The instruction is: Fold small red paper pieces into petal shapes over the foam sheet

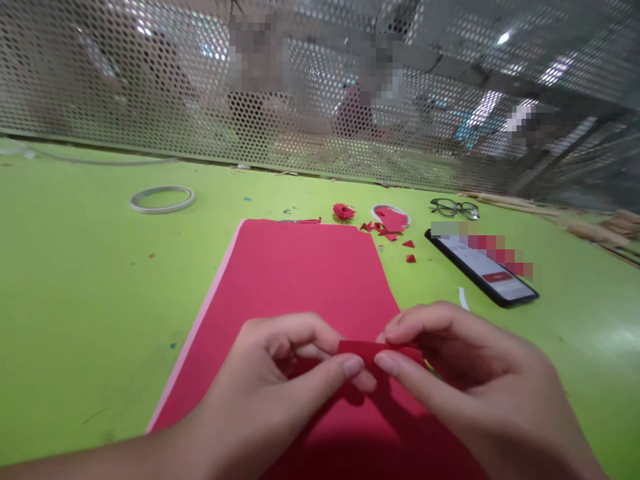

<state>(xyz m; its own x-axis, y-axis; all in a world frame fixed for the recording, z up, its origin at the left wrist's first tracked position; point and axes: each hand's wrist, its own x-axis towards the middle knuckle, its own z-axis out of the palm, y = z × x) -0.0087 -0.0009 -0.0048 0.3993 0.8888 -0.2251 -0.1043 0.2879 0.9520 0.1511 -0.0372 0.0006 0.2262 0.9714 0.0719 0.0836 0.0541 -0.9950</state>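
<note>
Between my two hands is a narrow folded strip of red paper (pixel 365 348), held just above a stack of large red paper sheets (pixel 310 273). My left hand (pixel 295 367) pinches its left end between thumb and fingers. At the other end, my right hand (pixel 460 373) grips it the same way, the thumbs close together. A pale sheet edge shows along the stack's left side. Part of the strip is hidden behind my right fingers.
A phone (pixel 485 267) lies right of the stack, with eyeglasses (pixel 455 209) behind it. Red paper scraps (pixel 393 220) and a pleated red paper rosette (pixel 343 211) sit beyond the stack. A tape roll (pixel 163 200) is at left. A perforated metal panel (pixel 300 127) borders the green table (pixel 90 300).
</note>
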